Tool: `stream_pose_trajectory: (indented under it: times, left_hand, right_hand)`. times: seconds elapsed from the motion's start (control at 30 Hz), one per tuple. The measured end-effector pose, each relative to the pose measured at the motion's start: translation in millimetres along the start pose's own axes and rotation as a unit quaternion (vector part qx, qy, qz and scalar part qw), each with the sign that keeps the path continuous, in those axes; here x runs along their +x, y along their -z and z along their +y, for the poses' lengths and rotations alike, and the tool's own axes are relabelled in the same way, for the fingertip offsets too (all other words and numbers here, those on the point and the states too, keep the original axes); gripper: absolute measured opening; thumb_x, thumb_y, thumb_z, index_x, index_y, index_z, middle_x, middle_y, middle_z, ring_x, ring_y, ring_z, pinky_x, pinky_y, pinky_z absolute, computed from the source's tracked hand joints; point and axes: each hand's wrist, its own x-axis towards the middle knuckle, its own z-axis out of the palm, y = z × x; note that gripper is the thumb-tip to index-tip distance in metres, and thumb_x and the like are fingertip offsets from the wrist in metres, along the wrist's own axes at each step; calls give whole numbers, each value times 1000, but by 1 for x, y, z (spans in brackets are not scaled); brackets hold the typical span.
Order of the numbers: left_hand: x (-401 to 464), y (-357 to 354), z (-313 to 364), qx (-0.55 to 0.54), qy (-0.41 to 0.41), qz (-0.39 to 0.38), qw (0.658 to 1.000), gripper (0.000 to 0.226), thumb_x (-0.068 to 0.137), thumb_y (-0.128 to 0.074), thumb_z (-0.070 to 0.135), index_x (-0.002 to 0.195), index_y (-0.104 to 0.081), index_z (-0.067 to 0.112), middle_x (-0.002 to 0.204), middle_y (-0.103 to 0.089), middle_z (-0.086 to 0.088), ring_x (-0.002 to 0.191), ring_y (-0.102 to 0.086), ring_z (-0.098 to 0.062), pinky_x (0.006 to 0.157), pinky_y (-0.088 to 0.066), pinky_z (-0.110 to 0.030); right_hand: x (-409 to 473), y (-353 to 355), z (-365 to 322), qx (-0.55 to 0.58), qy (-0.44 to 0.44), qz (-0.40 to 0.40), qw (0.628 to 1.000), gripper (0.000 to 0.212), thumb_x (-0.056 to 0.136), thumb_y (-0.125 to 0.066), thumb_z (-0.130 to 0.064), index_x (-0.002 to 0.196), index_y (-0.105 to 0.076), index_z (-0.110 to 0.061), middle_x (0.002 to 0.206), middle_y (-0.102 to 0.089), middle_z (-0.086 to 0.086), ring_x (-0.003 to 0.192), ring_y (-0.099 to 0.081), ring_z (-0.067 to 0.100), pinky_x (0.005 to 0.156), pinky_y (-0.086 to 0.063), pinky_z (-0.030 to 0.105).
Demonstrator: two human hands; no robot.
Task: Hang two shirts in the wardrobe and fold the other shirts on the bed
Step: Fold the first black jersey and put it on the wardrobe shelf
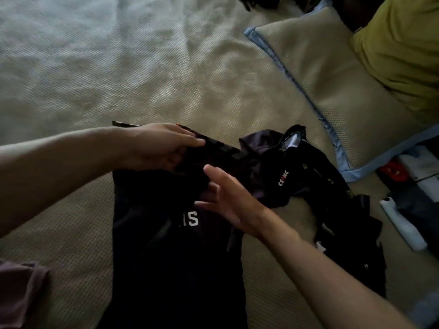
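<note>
A dark shirt with white letters lies lengthwise on the beige bed cover, running from the middle of the view to the bottom edge. My left hand grips the shirt's top edge, fingers curled over the fabric. Just below it, my right hand hovers over the shirt's upper part with fingers spread, holding nothing. A second dark garment with small white and red lettering lies crumpled to the right, touching the first.
A beige pillow with blue trim lies at the upper right, a yellow cloth past it. A white tube-like object and mixed items sit at the right edge. A mauve cloth shows at the bottom left.
</note>
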Motion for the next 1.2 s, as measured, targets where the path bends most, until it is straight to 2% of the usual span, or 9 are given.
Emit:
stream_pose_trajectory:
  times: [0.17, 0.27, 0.33, 0.47, 0.67, 0.77, 0.9, 1.0, 1.2]
  left_hand:
    - [44, -34, 16, 252, 6, 86, 964, 28, 100, -47, 19, 115, -64, 3, 100, -76, -17, 75, -75, -31, 66, -62, -39]
    - [53, 9, -8, 578, -23, 196, 792, 34, 90, -60, 35, 123, -59, 26, 123, -65, -5, 109, -64, -30, 85, -51, -40]
    - [54, 40, -30, 641, 39, 199, 740, 55, 86, -66, 37, 137, -47, 32, 138, -52, -2, 128, -50, -32, 98, -42, -49]
    - [54, 79, -54, 633, 59, 214, 741, 70, 84, -71, 34, 147, -40, 32, 148, -40, -6, 132, -42, -37, 104, -39, -52]
    - [59, 97, -55, 595, 14, 244, 766, 32, 91, -63, 27, 123, -64, 26, 124, -67, -10, 116, -59, -37, 92, -49, -48]
    - [57, 102, -45, 546, -15, 252, 799, 18, 92, -66, 27, 106, -73, 18, 105, -73, -12, 97, -64, -32, 84, -51, -39]
    - [59, 94, -34, 381, -89, 306, 868, 15, 89, -71, 31, 97, -73, 18, 94, -70, -5, 90, -63, -23, 81, -48, -32]
    - [74, 78, -32, 291, -120, 357, 880, 22, 89, -71, 35, 103, -71, 18, 103, -69, -6, 97, -64, -24, 85, -53, -37]
    - [107, 62, -37, 276, 24, 345, 897, 46, 80, -74, 47, 114, -66, 17, 123, -61, -13, 105, -59, -27, 84, -52, -39]
  right_hand:
    - [-5, 38, 31, -9, -1, 209, 978, 45, 79, -80, -17, 119, -61, -23, 108, -73, -1, 95, -71, 18, 74, -59, 38]
    - [-3, 66, 57, 15, -75, 322, 944, 11, 83, -63, -12, 90, -64, -19, 82, -63, 1, 82, -62, 22, 69, -54, 36]
    - [-5, 72, 68, 42, -107, 329, 937, 13, 79, -59, -29, 78, -65, -17, 75, -66, 3, 78, -64, 26, 74, -55, 40]
    - [2, 73, 82, -30, -76, 359, 930, 50, 70, -73, -63, 75, -72, -12, 80, -77, -2, 82, -73, 17, 82, -59, 36]
    - [8, 89, 94, -262, -64, 427, 863, 16, 87, -60, -22, 74, -60, -12, 69, -65, -2, 69, -62, 17, 63, -46, 31]
    - [-6, 100, 87, -116, -6, 436, 892, 26, 94, -55, -12, 68, -56, -13, 61, -60, -4, 59, -57, 13, 60, -46, 33]
    - [-7, 122, 74, 48, 51, 392, 917, 15, 99, -59, -20, 97, -70, -10, 97, -75, 0, 90, -70, 16, 85, -58, 39]
    - [3, 142, 66, 3, 83, 492, 867, 20, 100, -57, -23, 111, -69, -12, 113, -70, 2, 111, -66, 23, 104, -50, 40]
    - [20, 177, 52, -171, 20, 599, 782, 24, 100, -53, -26, 113, -67, -11, 113, -71, 10, 106, -65, 29, 96, -50, 38]
